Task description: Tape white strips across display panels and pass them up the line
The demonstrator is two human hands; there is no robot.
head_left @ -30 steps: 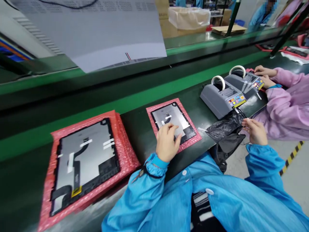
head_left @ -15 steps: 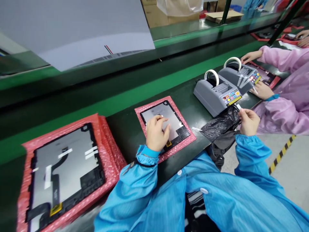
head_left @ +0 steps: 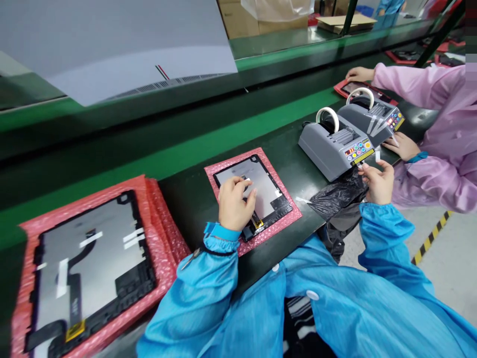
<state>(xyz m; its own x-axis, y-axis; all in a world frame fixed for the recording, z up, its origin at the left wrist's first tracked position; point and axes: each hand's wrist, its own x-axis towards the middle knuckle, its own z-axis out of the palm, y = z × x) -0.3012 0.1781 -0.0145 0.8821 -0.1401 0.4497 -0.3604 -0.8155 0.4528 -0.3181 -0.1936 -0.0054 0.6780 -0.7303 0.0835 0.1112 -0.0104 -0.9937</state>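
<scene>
My left hand [head_left: 234,206] rests on a grey tablet back panel [head_left: 263,186], fingers curled and pressing down on its middle. The panel lies on a pink bubble-wrap sheet [head_left: 288,219] on the dark green bench. My right hand [head_left: 378,181] is up at the front of a grey tape dispenser [head_left: 333,144], fingers pinched on a small white tape strip [head_left: 377,156]. A black plastic bag [head_left: 335,196] hangs off the bench edge just below that hand.
A second, larger panel [head_left: 89,268] sits on stacked pink bubble wrap at the left. A second tape dispenser [head_left: 372,117] stands behind the first. A person in a pink coat [head_left: 443,149] works at the right. A green conveyor strip [head_left: 179,154] runs behind.
My right hand has risen from the black bag to the dispenser's mouth and pinched a tape strip. My left hand stays on the panel. The neighbour's far hand has reached further up the bench.
</scene>
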